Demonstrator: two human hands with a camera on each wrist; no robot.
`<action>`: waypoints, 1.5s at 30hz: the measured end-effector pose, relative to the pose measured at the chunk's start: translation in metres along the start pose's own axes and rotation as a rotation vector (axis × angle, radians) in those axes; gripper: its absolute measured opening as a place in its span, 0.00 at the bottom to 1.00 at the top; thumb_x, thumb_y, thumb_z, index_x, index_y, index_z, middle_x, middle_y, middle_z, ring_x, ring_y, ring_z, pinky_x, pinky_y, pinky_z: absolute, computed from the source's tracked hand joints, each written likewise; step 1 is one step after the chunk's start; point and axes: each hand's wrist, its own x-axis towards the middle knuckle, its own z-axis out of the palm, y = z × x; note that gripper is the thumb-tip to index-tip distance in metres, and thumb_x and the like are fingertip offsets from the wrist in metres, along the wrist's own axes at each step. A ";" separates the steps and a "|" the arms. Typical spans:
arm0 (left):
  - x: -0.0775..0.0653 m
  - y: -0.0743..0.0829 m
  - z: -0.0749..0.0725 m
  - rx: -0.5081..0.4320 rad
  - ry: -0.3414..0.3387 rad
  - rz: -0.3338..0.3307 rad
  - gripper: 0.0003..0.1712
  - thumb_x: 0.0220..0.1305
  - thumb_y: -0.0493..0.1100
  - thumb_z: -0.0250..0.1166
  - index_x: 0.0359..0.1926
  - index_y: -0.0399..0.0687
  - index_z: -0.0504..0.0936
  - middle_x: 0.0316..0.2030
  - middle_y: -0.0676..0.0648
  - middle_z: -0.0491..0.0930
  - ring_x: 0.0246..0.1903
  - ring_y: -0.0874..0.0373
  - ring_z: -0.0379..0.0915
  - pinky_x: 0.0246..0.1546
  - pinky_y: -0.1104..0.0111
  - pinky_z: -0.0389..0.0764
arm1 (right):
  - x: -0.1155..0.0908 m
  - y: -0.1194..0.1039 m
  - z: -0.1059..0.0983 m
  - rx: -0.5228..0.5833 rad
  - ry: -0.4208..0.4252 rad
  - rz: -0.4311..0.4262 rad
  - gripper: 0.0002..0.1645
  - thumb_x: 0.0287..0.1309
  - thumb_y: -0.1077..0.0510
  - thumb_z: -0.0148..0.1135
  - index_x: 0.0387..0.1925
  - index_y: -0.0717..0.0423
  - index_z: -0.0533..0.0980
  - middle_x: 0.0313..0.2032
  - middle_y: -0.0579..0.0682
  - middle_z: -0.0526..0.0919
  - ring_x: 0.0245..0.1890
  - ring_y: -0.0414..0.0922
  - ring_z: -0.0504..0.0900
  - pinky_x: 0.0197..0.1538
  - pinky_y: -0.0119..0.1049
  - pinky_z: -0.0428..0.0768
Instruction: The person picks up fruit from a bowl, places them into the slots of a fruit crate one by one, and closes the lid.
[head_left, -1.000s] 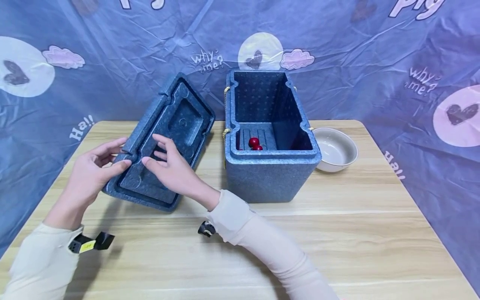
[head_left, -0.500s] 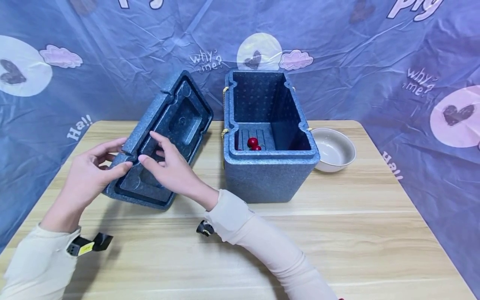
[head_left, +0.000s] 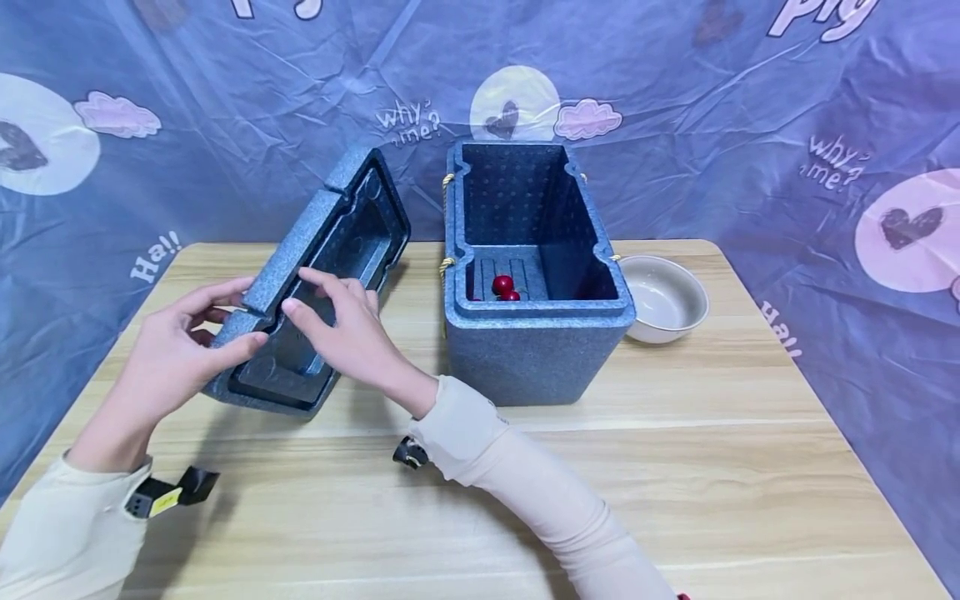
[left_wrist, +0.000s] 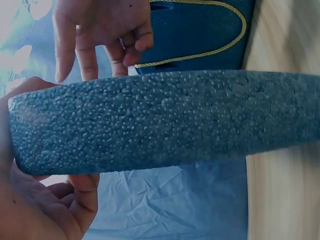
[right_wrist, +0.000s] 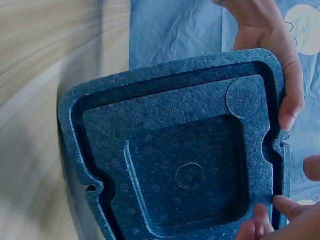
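My left hand [head_left: 176,346] grips the near-left edge of a dark blue-grey foam box lid [head_left: 300,225], thumb on the inner side and fingers behind. The lid stands tilted on its long side on the table, its recessed underside facing right. My right hand [head_left: 348,329] is at the lid's inner side, fingers loosely extended, fingertips right at the raised edge; the right wrist view shows these fingertips [right_wrist: 285,206] against the rim. The matching foam box [head_left: 536,358] stands uncovered right of the lid. Red round fruits [head_left: 503,285] with a glossy skin lie on its floor.
A white bowl [head_left: 663,300] stands right of the box, partly behind it. Yellow cord handles [left_wrist: 244,27] hang on the box's sides. The wooden table [head_left: 675,500] ends at a blue printed cloth [head_left: 675,83] behind it.
The lid has turned more upright, its underside swinging away from the camera and its far end shifting left. Both hands stay at its edge; the box and bowl stay in place.
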 end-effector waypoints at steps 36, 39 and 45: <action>-0.001 -0.003 0.022 -0.136 -0.188 0.267 0.41 0.51 0.25 0.67 0.67 0.45 0.68 0.57 0.65 0.68 0.52 0.72 0.65 0.51 0.84 0.63 | -0.005 0.008 0.012 0.490 0.064 0.201 0.46 0.48 0.59 0.73 0.64 0.54 0.57 0.45 0.41 0.70 0.36 0.33 0.75 0.37 0.24 0.76; -0.002 -0.002 0.023 -0.103 -0.184 0.255 0.40 0.51 0.27 0.69 0.66 0.47 0.69 0.57 0.66 0.67 0.53 0.73 0.65 0.52 0.85 0.61 | -0.005 0.009 0.013 0.529 0.075 0.208 0.45 0.47 0.63 0.72 0.63 0.55 0.57 0.45 0.42 0.70 0.36 0.32 0.75 0.38 0.24 0.76; -0.001 0.000 0.024 -0.123 -0.201 0.258 0.37 0.51 0.27 0.69 0.64 0.42 0.71 0.58 0.64 0.67 0.55 0.73 0.64 0.55 0.86 0.60 | -0.004 0.011 0.016 0.632 0.117 0.253 0.43 0.45 0.68 0.69 0.62 0.56 0.58 0.45 0.44 0.70 0.36 0.35 0.76 0.41 0.26 0.79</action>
